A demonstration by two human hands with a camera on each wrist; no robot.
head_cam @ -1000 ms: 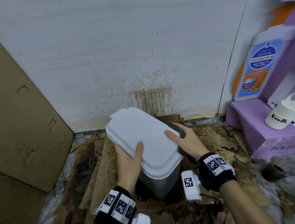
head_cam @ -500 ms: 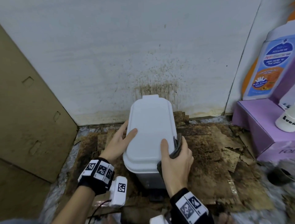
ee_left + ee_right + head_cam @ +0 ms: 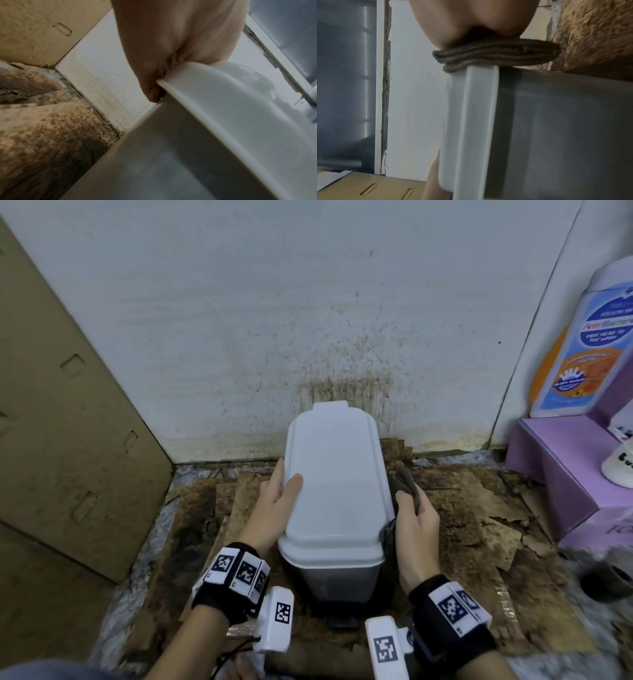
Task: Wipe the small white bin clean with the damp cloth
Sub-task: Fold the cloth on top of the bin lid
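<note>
The small white bin (image 3: 337, 491) stands upright on stained cardboard, its lid closed and its hinge tab toward the wall. My left hand (image 3: 275, 501) grips the lid's left edge, thumb on top and fingers under the rim (image 3: 180, 86). My right hand (image 3: 416, 522) holds the folded brown cloth (image 3: 406, 487) against the bin's right side. In the right wrist view the cloth (image 3: 496, 54) sits pressed on the lid's edge (image 3: 479, 108). A dark pedal (image 3: 342, 623) shows at the bin's base.
A stained white wall (image 3: 308, 320) rises just behind the bin. A brown cardboard panel (image 3: 68, 422) leans at the left. A purple box (image 3: 561, 474) with a large bottle display (image 3: 585, 344) and a white cup (image 3: 620, 470) stands at the right. Torn, dirty cardboard (image 3: 479, 525) covers the floor.
The bin has been turned from a slant to stand straight with its tab toward the wall. My hands have shifted to its two long sides, and the right thumb has left the lid top.
</note>
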